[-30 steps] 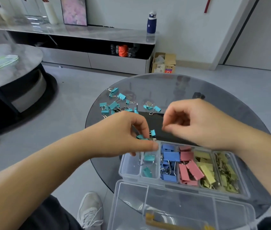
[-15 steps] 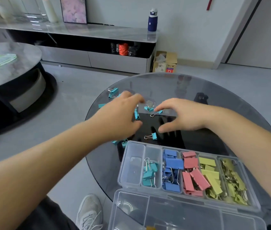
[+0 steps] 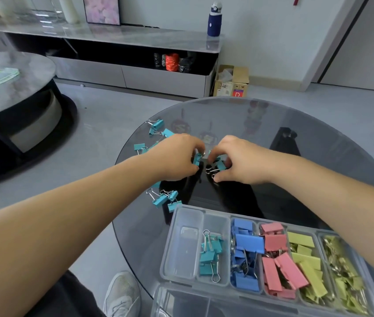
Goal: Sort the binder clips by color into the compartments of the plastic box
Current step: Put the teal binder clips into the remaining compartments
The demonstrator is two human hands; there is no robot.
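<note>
round glass table point(image 3: 318, 143), loose teal binder clips point(image 3: 163, 200), compartmented plastic box point(image 3: 172, 248)

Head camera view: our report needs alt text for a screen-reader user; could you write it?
Both hands, left hand and right hand, pinch teal binder clips on a round glass table. Nearer the camera, a clear plastic box holds teal, blue, pink and yellow-green clips in separate compartments; its leftmost compartment is empty.
</note>
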